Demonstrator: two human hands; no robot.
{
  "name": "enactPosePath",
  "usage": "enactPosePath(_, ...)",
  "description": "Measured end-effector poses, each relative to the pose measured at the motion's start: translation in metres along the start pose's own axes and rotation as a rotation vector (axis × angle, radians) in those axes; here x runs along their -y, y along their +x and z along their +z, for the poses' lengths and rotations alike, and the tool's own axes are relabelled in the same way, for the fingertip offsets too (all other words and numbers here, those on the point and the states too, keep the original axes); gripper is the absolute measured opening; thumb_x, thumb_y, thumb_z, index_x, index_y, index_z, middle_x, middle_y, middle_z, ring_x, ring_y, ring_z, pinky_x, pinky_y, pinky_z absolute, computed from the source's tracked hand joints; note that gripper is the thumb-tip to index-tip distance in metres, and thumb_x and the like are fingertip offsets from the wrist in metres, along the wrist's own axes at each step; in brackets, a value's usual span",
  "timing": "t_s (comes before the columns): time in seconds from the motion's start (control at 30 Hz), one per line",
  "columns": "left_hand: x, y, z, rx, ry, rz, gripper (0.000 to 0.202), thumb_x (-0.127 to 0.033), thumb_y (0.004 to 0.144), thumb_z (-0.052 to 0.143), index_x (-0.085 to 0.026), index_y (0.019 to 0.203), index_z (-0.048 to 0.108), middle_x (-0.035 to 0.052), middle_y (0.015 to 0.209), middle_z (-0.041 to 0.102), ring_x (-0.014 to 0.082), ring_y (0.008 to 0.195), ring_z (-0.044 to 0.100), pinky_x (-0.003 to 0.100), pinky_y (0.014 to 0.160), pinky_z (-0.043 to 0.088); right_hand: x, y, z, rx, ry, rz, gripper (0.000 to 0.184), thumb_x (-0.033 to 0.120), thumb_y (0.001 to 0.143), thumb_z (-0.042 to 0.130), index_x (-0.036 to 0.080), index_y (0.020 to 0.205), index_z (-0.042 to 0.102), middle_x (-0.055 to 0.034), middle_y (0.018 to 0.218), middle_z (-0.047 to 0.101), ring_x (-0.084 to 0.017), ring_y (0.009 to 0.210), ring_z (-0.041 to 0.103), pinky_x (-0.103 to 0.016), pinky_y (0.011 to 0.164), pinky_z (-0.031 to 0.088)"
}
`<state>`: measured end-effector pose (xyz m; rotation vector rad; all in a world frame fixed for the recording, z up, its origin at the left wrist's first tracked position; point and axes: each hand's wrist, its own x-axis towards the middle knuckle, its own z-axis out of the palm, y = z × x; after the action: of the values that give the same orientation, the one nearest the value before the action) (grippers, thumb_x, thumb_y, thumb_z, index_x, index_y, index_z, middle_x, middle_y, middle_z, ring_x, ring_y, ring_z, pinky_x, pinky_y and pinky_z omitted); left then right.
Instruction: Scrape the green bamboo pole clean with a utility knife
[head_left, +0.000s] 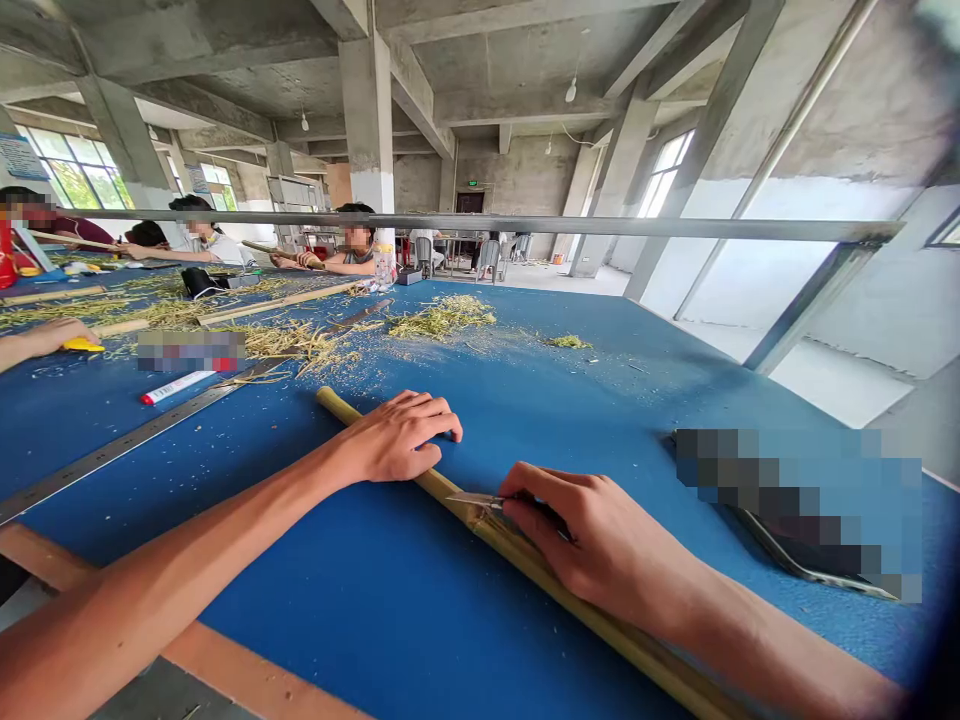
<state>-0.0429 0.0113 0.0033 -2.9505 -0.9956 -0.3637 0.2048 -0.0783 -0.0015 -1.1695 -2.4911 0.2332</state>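
Note:
A long yellowish bamboo stick point(480, 528) lies slantwise on the blue table point(390, 600), from the middle toward the lower right. My left hand point(401, 437) lies on the stick's far part, fingers curled over it and pressing it down. My right hand point(581, 530) is closed round a small knife point(476, 499). The knife's blade points left and touches the stick's upper side, where the surface looks scraped.
A long metal ruler point(180, 412) lies across the table to the left, with a white and red marker point(176, 387) beyond it. Bamboo shavings point(442, 318) lie in heaps further back. A dark flat object point(806, 560) rests at the right. Other people work at the far left end.

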Motion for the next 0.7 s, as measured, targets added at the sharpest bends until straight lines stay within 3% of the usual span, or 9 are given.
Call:
enactPosePath(0.2,0.0000,0.0002,0.0002,-0.004,-0.002,0.004,0.029,-0.013,0.085,0.042,-0.023,0.106,0.061,0.0027,0.113,0.062,0.0210,0.101,0.056,0.037,0.097,0.036,0.0066,-0.0025,0.0000,0.024,-0.022,0.025,0.021,0.028,0.103,0.035,0.027,0.086,0.047,0.0042,0.068,0.058,-0.016,0.052,0.046,-0.032,0.054,0.026)
enactPosePath(0.7,0.0001,0.0005,0.0036,-0.021,0.003,0.004,0.028,-0.011,0.085,0.042,-0.023,0.105,0.059,0.0014,0.113,0.062,0.0205,0.099,0.055,0.036,0.096,0.037,0.0055,0.0037,-0.0025,0.063,-0.095,0.045,0.024,0.026,0.101,0.037,0.027,0.077,0.039,0.0049,0.062,0.052,-0.016,0.051,0.043,-0.031,0.054,0.023)
